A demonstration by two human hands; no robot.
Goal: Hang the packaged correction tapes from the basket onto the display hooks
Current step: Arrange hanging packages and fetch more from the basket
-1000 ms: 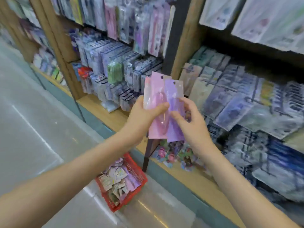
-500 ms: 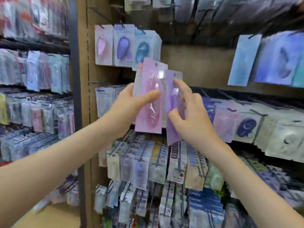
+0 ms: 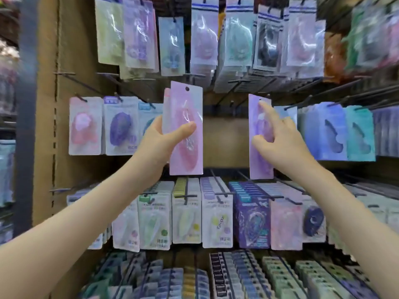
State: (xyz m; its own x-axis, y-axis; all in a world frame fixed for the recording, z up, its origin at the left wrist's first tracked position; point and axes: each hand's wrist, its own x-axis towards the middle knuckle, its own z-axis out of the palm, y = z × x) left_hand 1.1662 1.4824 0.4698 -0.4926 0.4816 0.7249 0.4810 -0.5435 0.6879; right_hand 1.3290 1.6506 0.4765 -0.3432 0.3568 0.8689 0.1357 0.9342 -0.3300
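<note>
My left hand [image 3: 163,139] grips a small stack of pink correction tape packs [image 3: 190,154] upright in front of the display, thumb across the front pack. My right hand [image 3: 278,137] holds a single purple correction tape pack [image 3: 257,165] to the right, index finger raised near its hang hole at the top. The purple pack is level with the middle row of black display hooks [image 3: 293,104]. A bare stretch of brown back panel [image 3: 224,143] shows between the two packs. The basket is out of view.
Hooks above, beside and below carry rows of packaged correction tapes: pink and purple ones [image 3: 103,126] at left, blue and teal ones [image 3: 343,132] at right, boxed ones [image 3: 216,219] below. A brown upright panel [image 3: 46,104] bounds the bay on the left.
My hands have moved apart: the right hand carried the purple pack to the right of the pink stack. My view rose from the floor and red basket to the hook rows.
</note>
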